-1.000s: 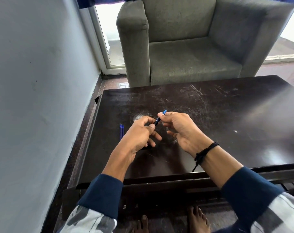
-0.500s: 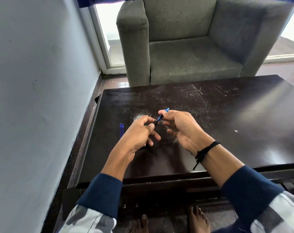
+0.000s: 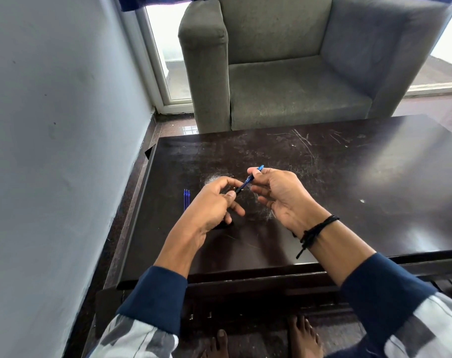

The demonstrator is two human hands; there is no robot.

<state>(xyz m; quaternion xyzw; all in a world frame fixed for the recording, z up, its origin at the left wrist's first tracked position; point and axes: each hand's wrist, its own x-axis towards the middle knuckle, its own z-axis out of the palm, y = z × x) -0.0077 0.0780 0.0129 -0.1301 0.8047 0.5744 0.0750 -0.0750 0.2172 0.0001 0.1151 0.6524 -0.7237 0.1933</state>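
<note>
1. One blue pen (image 3: pixel 248 180) was held above the counter (image 3: pixel 348 177), between two hands.
2. The left hand (image 3: pixel 209 210) pinched its lower end; the right hand (image 3: pixel 281 195) pinched its upper end.
3. Three blue refills (image 3: pixel 186 200) lay together left of the hands.

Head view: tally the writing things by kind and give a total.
pen: 1, pinched between left hand and right hand
refills: 3, as best their thin tips show, lying together on the table
Total: 4
</note>
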